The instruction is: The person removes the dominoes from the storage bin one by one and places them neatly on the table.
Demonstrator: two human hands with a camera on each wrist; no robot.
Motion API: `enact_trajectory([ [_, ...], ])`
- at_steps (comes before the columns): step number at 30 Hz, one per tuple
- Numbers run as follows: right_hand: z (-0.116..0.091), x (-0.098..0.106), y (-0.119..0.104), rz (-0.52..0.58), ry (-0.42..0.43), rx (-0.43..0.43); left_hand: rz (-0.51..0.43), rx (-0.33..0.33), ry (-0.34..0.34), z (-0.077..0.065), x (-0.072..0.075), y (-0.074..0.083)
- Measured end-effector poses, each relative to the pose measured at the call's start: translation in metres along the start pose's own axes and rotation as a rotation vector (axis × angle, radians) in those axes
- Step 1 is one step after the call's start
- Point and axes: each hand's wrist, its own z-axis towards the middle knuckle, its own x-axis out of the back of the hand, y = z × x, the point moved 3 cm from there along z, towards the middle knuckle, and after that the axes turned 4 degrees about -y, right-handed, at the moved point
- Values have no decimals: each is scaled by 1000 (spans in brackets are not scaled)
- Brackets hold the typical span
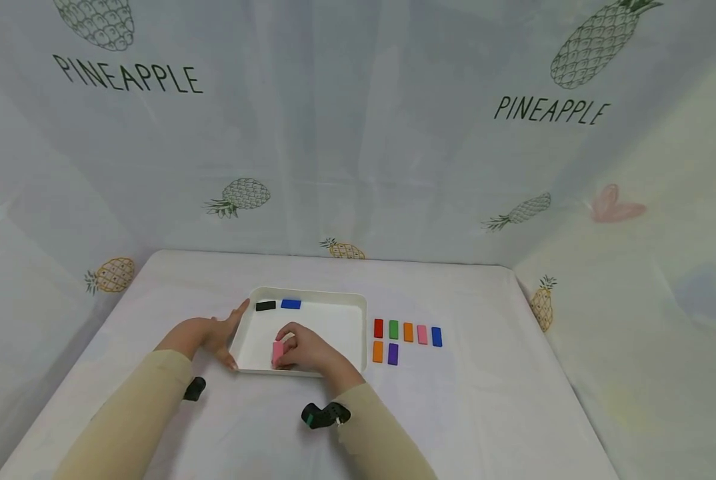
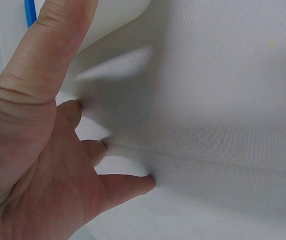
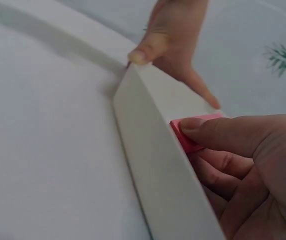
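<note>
A white shallow tray [image 1: 334, 327] lies on the table. My left hand [image 1: 217, 335] is at its left side, thumb and fingers spread, the thumb touching the near left corner. In the left wrist view that hand [image 2: 43, 165] has its fingers apart. Over the tray's near left part, my right hand [image 1: 304, 348] pinches a small pink block [image 1: 277, 352] between thumb and fingers. The right wrist view shows this pink block [image 3: 189, 134] just inside the tray's near wall [image 3: 148, 150]. A black block [image 1: 266, 306] and a blue block [image 1: 291, 304] lie along the tray's far side.
Right of the tray, several blocks lie in two rows: red [image 1: 379, 328], green [image 1: 393, 329], orange [image 1: 408, 332], pink [image 1: 422, 335] and blue [image 1: 437, 337] farther away, another orange [image 1: 378, 352] and a purple [image 1: 393, 354] nearer. Pineapple-printed cloth [image 1: 346, 133] hangs behind the table.
</note>
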Motion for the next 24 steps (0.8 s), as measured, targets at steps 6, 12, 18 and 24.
enact_trajectory([
  [6,-20,15,-6,112,30,33,24,-14,3,24,-8,-23],
  [12,-42,32,-6,101,80,82,18,-9,1,15,-4,-13],
  [18,-63,49,0,135,135,117,-12,-13,4,-11,3,6],
  [24,-82,61,8,183,189,114,-7,-11,4,-14,4,8],
])
